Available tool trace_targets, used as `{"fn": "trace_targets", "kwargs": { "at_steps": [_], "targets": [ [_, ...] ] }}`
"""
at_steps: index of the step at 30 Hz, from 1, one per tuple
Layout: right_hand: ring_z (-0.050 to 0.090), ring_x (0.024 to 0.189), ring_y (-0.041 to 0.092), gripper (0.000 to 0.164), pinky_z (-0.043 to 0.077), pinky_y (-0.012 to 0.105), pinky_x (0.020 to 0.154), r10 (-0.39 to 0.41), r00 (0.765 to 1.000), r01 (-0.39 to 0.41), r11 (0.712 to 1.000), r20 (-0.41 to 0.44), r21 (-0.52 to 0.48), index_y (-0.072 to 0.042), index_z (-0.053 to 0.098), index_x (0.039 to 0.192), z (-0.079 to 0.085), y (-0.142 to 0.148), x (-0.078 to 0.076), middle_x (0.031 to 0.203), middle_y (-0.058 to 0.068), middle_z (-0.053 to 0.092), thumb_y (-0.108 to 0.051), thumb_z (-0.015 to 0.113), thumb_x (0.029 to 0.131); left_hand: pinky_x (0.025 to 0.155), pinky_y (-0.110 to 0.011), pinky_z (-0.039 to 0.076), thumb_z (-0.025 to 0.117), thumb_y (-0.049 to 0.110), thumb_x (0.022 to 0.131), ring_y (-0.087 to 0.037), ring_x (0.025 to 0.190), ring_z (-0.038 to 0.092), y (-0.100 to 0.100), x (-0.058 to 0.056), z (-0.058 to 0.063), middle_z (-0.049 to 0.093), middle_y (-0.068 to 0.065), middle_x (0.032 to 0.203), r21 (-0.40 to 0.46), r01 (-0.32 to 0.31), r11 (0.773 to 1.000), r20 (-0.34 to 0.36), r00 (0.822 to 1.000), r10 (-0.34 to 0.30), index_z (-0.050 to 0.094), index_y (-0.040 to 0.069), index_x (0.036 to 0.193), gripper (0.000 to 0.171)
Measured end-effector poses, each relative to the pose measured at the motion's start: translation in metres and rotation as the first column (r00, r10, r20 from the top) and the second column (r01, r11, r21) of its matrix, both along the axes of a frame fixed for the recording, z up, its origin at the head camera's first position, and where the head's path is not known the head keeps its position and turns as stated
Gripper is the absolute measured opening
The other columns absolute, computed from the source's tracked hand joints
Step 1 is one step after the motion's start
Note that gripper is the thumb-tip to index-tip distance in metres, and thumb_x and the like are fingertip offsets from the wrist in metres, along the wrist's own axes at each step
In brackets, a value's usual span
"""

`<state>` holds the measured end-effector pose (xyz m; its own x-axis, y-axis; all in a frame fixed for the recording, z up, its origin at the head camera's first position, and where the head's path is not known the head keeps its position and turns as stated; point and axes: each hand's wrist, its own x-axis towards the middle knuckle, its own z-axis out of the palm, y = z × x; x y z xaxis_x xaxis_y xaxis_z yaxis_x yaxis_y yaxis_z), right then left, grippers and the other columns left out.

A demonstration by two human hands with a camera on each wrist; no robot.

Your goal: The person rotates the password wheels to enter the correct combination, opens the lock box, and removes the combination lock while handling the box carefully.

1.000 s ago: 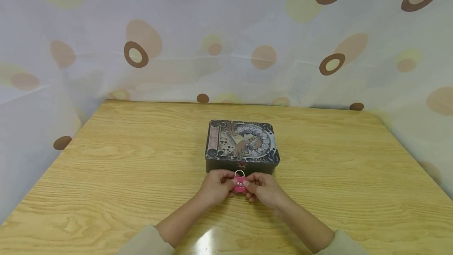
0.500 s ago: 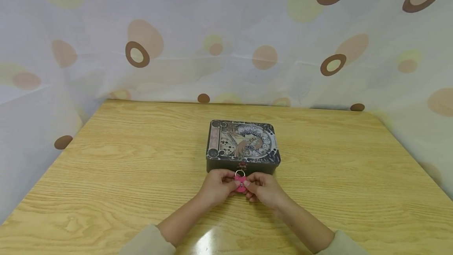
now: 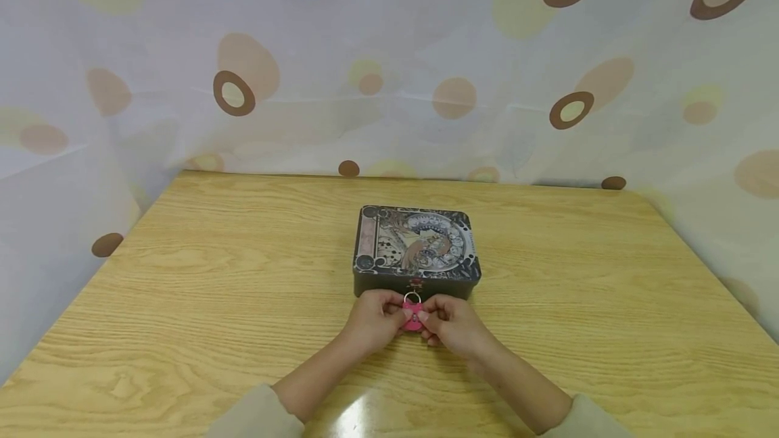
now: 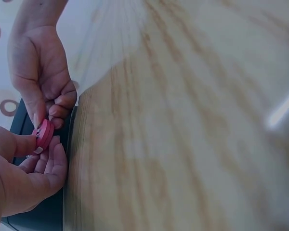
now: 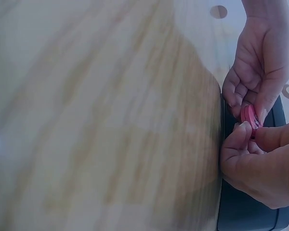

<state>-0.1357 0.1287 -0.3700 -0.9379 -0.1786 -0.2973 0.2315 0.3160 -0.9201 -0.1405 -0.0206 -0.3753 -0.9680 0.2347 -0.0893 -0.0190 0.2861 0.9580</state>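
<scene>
Between both hands is a small pink padlock [image 3: 413, 324] with a metal shackle and a dial area on its face. My left hand [image 3: 372, 320] pinches its left side, the thumb lying on the front face. From the right, my right hand [image 3: 458, 325] pinches the other side, its thumb also on the face. Right behind the lock stands a dark tin box [image 3: 420, 242] with an ornate printed lid, which is down. The shackle is up against the red clasp [image 3: 416, 284] on the box front; whether it passes through cannot be told. Both wrist views show the padlock [image 4: 44, 134] edge-on between the fingertips.
The box rests on a wood-grain table [image 3: 243, 249]. A white curtain [image 3: 389, 32] with brown, tan and yellow ovals hangs behind the table and along its sides. A bright light reflection [image 3: 351, 416] lies on the table near the front.
Both thumbs have closed in over the padlock's face, covering more of its dials than a second ago. The lock, the box and the arms keep nearly the same places.
</scene>
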Motion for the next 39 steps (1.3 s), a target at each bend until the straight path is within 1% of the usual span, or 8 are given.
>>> {"fn": "trace_targets", "kwargs": {
  "at_steps": [9, 15, 19, 21, 26, 29, 39],
  "targets": [
    [0.052, 0.062, 0.008, 0.013, 0.049, 0.02, 0.057, 0.01, 1.0, -0.01, 1.0, -0.012, 0.016, 0.011, 0.054, 0.094, 0.0004, -0.0008, 0.0017, 0.07, 0.002, 0.055, -0.001, 0.05, 0.091, 0.058, -0.024, 0.056, 0.057, -0.004, 0.084, -0.009, 0.059, 0.057, 0.0003, -0.0004, -0.0013, 0.067, -0.021, 0.077, 0.017, -0.003, 1.0, 0.017, 1.0, 0.003, 0.063, -0.014, 0.091, 0.014],
    [0.052, 0.062, 0.009, 0.012, 0.048, 0.02, 0.058, -0.003, 1.0, 0.003, 1.0, -0.003, 0.016, 0.01, 0.054, 0.093, 0.0017, -0.0006, 0.0012, 0.069, 0.002, 0.054, -0.001, 0.05, 0.091, 0.06, -0.026, 0.057, 0.056, -0.001, 0.087, -0.015, 0.064, 0.063, -0.0005, -0.0009, -0.0009, 0.067, -0.022, 0.083, 0.016, 0.017, 1.0, 0.041, 0.999, -0.018, 0.061, -0.014, 0.098, 0.018],
    [0.051, 0.063, 0.009, 0.013, 0.048, 0.02, 0.058, 0.008, 1.0, -0.008, 1.0, -0.002, 0.013, 0.01, 0.054, 0.094, 0.0021, 0.0, 0.0009, 0.07, 0.002, 0.054, -0.001, 0.049, 0.091, 0.061, -0.027, 0.057, 0.052, 0.0, 0.09, -0.015, 0.066, 0.063, -0.0006, -0.0021, -0.002, 0.066, -0.023, 0.089, 0.038, 0.012, 0.999, 0.066, 0.998, -0.015, 0.06, -0.015, 0.102, 0.021],
    [0.051, 0.063, 0.009, 0.013, 0.048, 0.021, 0.058, 0.012, 1.0, -0.012, 1.0, 0.0, 0.012, 0.01, 0.054, 0.094, 0.0019, 0.0001, 0.0009, 0.07, 0.002, 0.054, -0.002, 0.049, 0.091, 0.062, -0.027, 0.057, 0.052, 0.0, 0.09, -0.016, 0.067, 0.064, -0.001, -0.0023, -0.0028, 0.066, -0.023, 0.09, 0.043, 0.014, 0.999, 0.073, 0.997, -0.017, 0.06, -0.015, 0.102, 0.021],
    [0.051, 0.063, 0.01, 0.012, 0.048, 0.022, 0.058, -0.001, 1.0, 0.001, 1.0, 0.012, 0.015, 0.009, 0.054, 0.094, 0.0013, -0.0006, 0.0012, 0.07, 0.002, 0.053, -0.002, 0.05, 0.091, 0.062, -0.027, 0.057, 0.06, -0.001, 0.085, -0.019, 0.07, 0.066, -0.0019, -0.0021, -0.0036, 0.066, -0.024, 0.087, 0.033, 0.033, 0.999, 0.058, 0.998, -0.035, 0.06, -0.015, 0.1, 0.021],
    [0.051, 0.063, 0.01, 0.011, 0.048, 0.022, 0.058, -0.009, 1.0, 0.008, 1.0, 0.018, 0.014, 0.009, 0.054, 0.093, 0.0014, -0.001, 0.0011, 0.069, 0.002, 0.053, -0.002, 0.05, 0.091, 0.061, -0.026, 0.057, 0.062, -0.002, 0.083, -0.017, 0.069, 0.064, -0.0018, -0.0017, -0.0031, 0.067, -0.023, 0.085, 0.025, 0.032, 0.999, 0.046, 0.998, -0.033, 0.061, -0.015, 0.099, 0.021],
    [0.051, 0.063, 0.01, 0.011, 0.048, 0.021, 0.058, -0.006, 1.0, 0.006, 1.0, 0.009, 0.013, 0.009, 0.053, 0.093, 0.001, -0.0016, 0.0012, 0.069, 0.001, 0.053, -0.002, 0.05, 0.091, 0.058, -0.025, 0.055, 0.059, -0.004, 0.082, -0.014, 0.064, 0.062, -0.0023, 0.0002, -0.0023, 0.067, -0.022, 0.081, 0.009, 0.015, 1.0, 0.009, 1.0, -0.016, 0.062, -0.014, 0.095, 0.017]
  ]
}}
